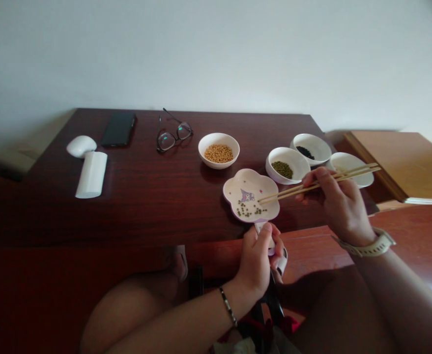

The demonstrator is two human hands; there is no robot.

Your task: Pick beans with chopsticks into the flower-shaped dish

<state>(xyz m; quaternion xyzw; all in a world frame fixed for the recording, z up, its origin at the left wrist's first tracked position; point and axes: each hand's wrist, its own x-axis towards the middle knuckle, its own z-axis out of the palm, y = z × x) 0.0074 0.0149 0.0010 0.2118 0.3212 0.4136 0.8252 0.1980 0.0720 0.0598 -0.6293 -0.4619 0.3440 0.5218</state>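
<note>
My left hand [259,255] is closed around the short handle of a white flower-shaped dish [231,189] with a purple cartoon figure on it. Several mung beans [245,212] lie scattered in the dish's lower part. In my right hand [337,199] is a pair of wooden chopsticks [289,192], their tips down at the dish just right of the cartoon figure. Whether a bean sits between the tips is too small to tell. Just behind the chopsticks stands a white bowl [271,169] of mung beans [282,169].
Behind the dish stands a bowl [218,136] of yellow soybeans. Further right are a bowl [313,139] of black beans and another bowl [348,160], partly behind my hand. Glasses [175,137], a phone [119,129] and white objects [92,174] lie leftward on the dark table [157,201].
</note>
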